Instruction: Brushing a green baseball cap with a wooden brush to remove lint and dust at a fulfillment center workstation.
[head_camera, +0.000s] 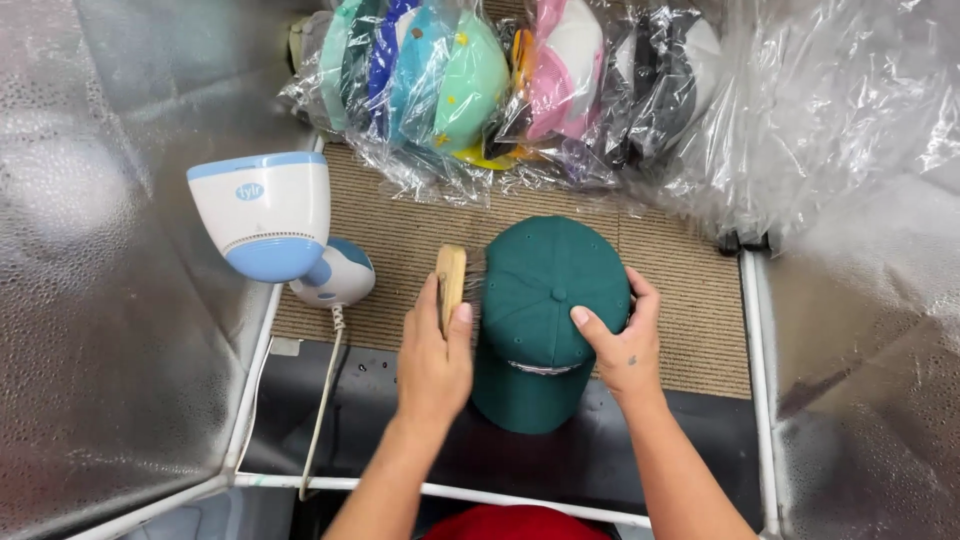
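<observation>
Near the left edge of the ribbed tan mat stands a white-and-blue handheld steamer, clear of the work. Rightward, the left hand wraps a wooden-backed brush, bristles against the dark green cloth cap at mid-mat. The right hand spreads over the crown; it should brace firmly against short, light strokes.

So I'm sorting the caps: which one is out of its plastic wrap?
The dark green cap under the right hand; every other cap sits bagged in the row behind.
</observation>
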